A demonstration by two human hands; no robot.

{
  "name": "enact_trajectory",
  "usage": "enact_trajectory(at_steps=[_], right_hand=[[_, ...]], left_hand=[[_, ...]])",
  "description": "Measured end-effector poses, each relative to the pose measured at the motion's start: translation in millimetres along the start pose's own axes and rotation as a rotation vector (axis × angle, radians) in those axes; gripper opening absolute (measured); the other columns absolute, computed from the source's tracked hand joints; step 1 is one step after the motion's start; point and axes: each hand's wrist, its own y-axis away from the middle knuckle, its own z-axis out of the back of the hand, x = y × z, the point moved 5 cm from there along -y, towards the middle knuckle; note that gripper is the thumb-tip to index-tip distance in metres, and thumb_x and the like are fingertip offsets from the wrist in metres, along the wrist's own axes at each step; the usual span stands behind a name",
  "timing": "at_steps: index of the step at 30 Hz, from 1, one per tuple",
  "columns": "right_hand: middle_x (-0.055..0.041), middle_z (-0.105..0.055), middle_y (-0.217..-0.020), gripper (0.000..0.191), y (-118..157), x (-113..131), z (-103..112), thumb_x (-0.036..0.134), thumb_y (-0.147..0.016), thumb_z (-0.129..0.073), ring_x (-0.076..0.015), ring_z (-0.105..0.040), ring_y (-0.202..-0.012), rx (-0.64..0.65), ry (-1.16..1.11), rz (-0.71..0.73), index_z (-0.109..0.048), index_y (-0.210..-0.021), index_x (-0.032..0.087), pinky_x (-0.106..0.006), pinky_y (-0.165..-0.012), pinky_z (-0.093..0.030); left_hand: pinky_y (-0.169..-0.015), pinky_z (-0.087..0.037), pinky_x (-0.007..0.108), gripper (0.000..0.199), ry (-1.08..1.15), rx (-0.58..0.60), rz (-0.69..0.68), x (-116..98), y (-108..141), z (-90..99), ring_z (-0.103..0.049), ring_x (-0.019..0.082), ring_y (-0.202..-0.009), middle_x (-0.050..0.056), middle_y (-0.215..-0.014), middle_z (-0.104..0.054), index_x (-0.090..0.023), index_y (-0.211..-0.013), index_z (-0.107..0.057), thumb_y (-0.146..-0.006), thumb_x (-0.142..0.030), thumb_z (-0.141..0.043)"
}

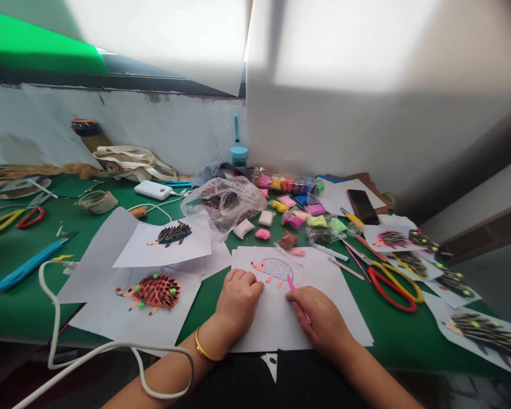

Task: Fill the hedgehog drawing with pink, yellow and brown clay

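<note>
In my right hand is a pink plastic clay knife, its blade pointing up beside the hedgehog picture. The hedgehog has a pink clay face and feet and a blue-dotted, outlined body. It lies on a stack of white paper. My left hand rests closed on the paper's left side, knuckles up. Its fingertips are hidden, so whatever they may hold cannot be seen. A small brown clay packet and a pink clay piece lie just above the picture.
Finished hedgehog pictures lie left and right. Red-and-yellow scissors and a phone are at right. Several clay packets and a plastic bag sit behind. A white cable crosses my left forearm.
</note>
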Motion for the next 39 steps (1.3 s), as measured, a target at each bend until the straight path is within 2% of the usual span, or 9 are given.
enact_trajectory(at_steps=[6,10,13,17,22,27,32,36,39], right_hand=[[-0.0073,-0.067,-0.095,0.021,0.8,-1.5,-1.2,0.020,-0.097,-0.043,-0.0218,-0.063,-0.088,-0.001,-0.014,-0.003,-0.060,-0.109,0.022,-0.037,-0.078,-0.050],[-0.0072,-0.067,-0.095,0.020,0.7,-2.7,-2.7,0.020,-0.097,-0.043,-0.0218,-0.062,-0.088,0.014,-0.025,-0.014,-0.060,-0.109,0.022,-0.038,-0.078,-0.050],[-0.0071,-0.066,-0.095,0.020,0.4,-2.8,-2.9,0.019,-0.097,-0.043,-0.0218,-0.061,-0.088,0.016,-0.032,-0.016,-0.060,-0.108,0.022,-0.038,-0.078,-0.050],[-0.0069,-0.066,-0.095,0.020,0.9,-2.6,-2.9,0.020,-0.097,-0.044,-0.0216,-0.061,-0.088,0.015,-0.032,-0.018,-0.060,-0.108,0.021,-0.037,-0.078,-0.050],[-0.0067,-0.066,-0.095,0.020,1.8,-2.5,-2.9,0.020,-0.097,-0.044,-0.0216,-0.062,-0.088,0.015,-0.028,-0.018,-0.060,-0.108,0.022,-0.036,-0.078,-0.049],[-0.0066,-0.066,-0.095,0.020,1.0,-2.5,-2.5,0.020,-0.097,-0.043,-0.0216,-0.062,-0.088,0.015,-0.025,-0.022,-0.060,-0.108,0.021,-0.036,-0.079,-0.050],[-0.0067,-0.067,-0.095,0.020,1.0,-3.7,-2.1,0.022,-0.097,-0.044,-0.0215,-0.062,-0.089,0.022,-0.039,-0.035,-0.061,-0.108,0.022,-0.036,-0.078,-0.050],[-0.0057,-0.066,-0.090,0.018,-0.8,-3.1,0.0,0.023,-0.097,-0.045,-0.0210,-0.062,-0.085,0.032,-0.049,-0.026,-0.063,-0.103,0.022,-0.034,-0.075,-0.050],[-0.0052,-0.067,-0.091,0.023,-6.4,-1.3,1.5,0.023,-0.097,-0.045,-0.0200,-0.063,-0.084,0.010,-0.071,-0.043,-0.060,-0.114,0.022,-0.034,-0.075,-0.052]], left_hand=[[-0.087,-0.037,0.040,0.010,-0.043,0.006,-0.053,-6.2,5.5,9.9,-0.052,0.022,-0.086,0.003,-0.085,-0.062,-0.025,-0.093,-0.068,-0.090,-0.023,-0.059],[-0.089,-0.038,0.042,0.015,-0.037,0.033,-0.022,-5.3,7.3,14.3,-0.052,0.024,-0.092,0.005,-0.091,-0.061,-0.025,-0.103,-0.067,-0.091,-0.028,-0.058],[-0.091,-0.038,0.043,0.019,-0.030,0.044,-0.001,-3.8,6.8,14.9,-0.052,0.025,-0.095,0.006,-0.096,-0.061,-0.025,-0.107,-0.066,-0.090,-0.030,-0.059],[-0.097,-0.036,0.044,0.018,0.001,0.034,-0.044,-4.6,7.4,13.4,-0.052,0.024,-0.098,0.005,-0.099,-0.061,-0.027,-0.106,-0.066,-0.089,-0.029,-0.060],[-0.101,-0.035,0.047,0.024,0.004,0.014,-0.002,-0.9,8.7,11.8,-0.051,0.026,-0.104,0.007,-0.107,-0.061,-0.026,-0.110,-0.066,-0.087,-0.032,-0.062],[-0.103,-0.034,0.048,0.023,0.045,0.014,-0.032,-1.9,8.3,13.3,-0.052,0.026,-0.105,0.005,-0.107,-0.062,-0.027,-0.110,-0.066,-0.088,-0.030,-0.061],[-0.097,-0.038,0.045,0.027,0.172,0.036,0.055,6.5,8.0,12.1,-0.054,0.025,-0.102,0.005,-0.105,-0.063,-0.028,-0.111,-0.067,-0.084,-0.026,-0.065],[-0.093,-0.039,0.044,0.019,0.236,0.044,0.124,12.9,6.9,10.2,-0.056,0.024,-0.098,0.004,-0.101,-0.065,-0.025,-0.101,-0.068,-0.082,-0.028,-0.070],[-0.092,-0.038,0.044,0.015,0.228,0.059,0.124,11.7,4.5,10.3,-0.056,0.024,-0.096,0.003,-0.099,-0.065,-0.023,-0.091,-0.068,-0.080,-0.031,-0.073]])
